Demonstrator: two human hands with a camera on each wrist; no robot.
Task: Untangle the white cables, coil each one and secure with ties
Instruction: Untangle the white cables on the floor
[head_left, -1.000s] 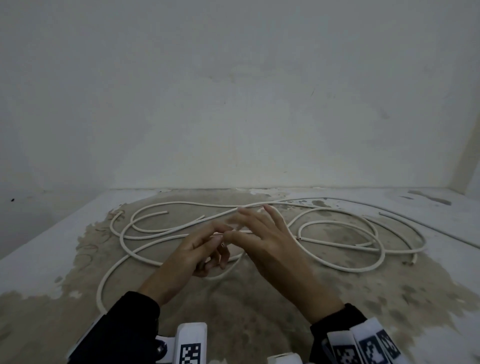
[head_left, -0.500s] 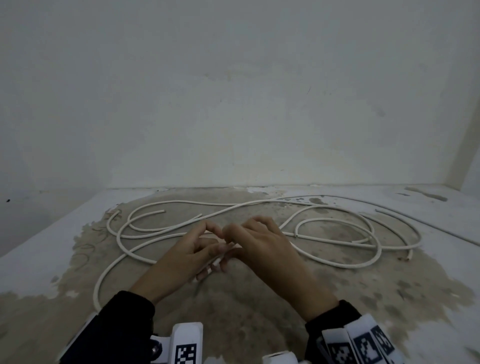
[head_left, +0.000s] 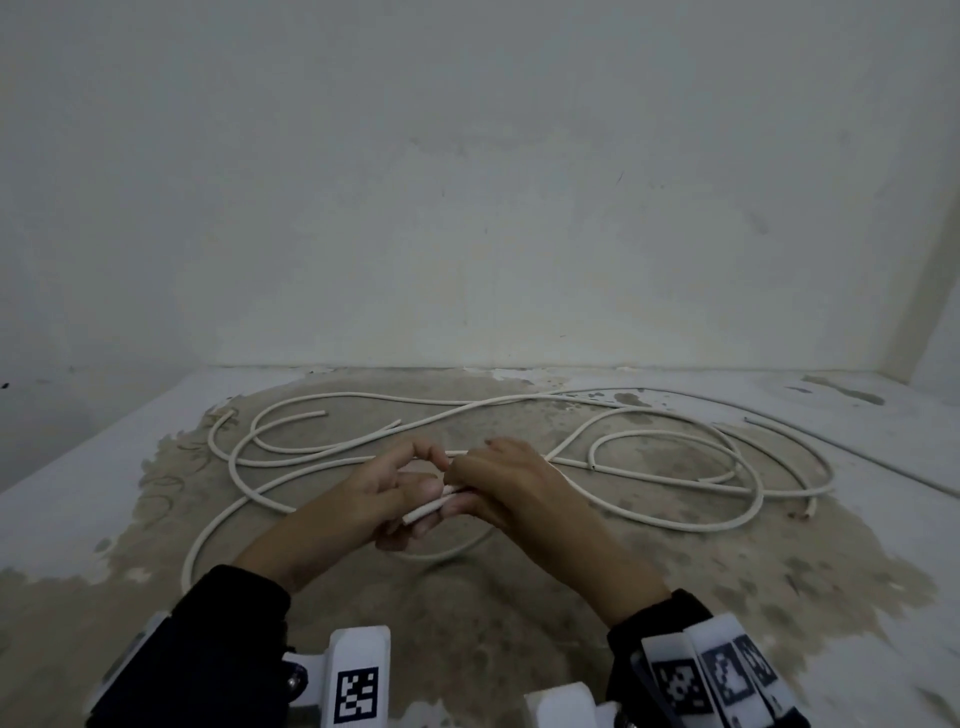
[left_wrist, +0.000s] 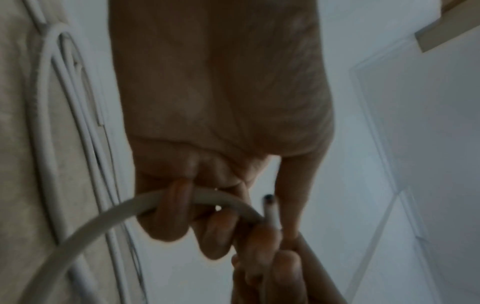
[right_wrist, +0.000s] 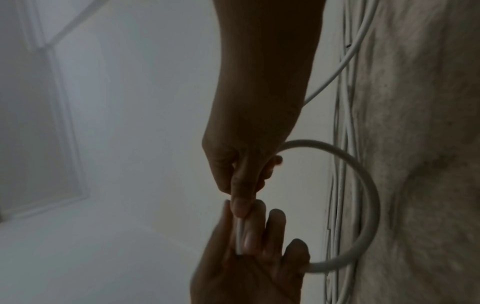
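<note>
At mid-surface (head_left: 883, 545), both hands grip one white cable (head_left: 431, 506) near its cut end, left hand (head_left: 387, 493) fingers curled round it, right hand (head_left: 511, 480) pinching, starting the first coil (rest sprawls loose behind); next: feed more slack round.

Both hands meet fingertip to fingertip out front, dark sleeves at both wrists. Left hand (head_left: 387, 496) has its fingers curled, pointing toward 2 o'clock. Right hand (head_left: 506, 480) is curled too, knuckles up, pointing toward 10 o'clock.
</note>
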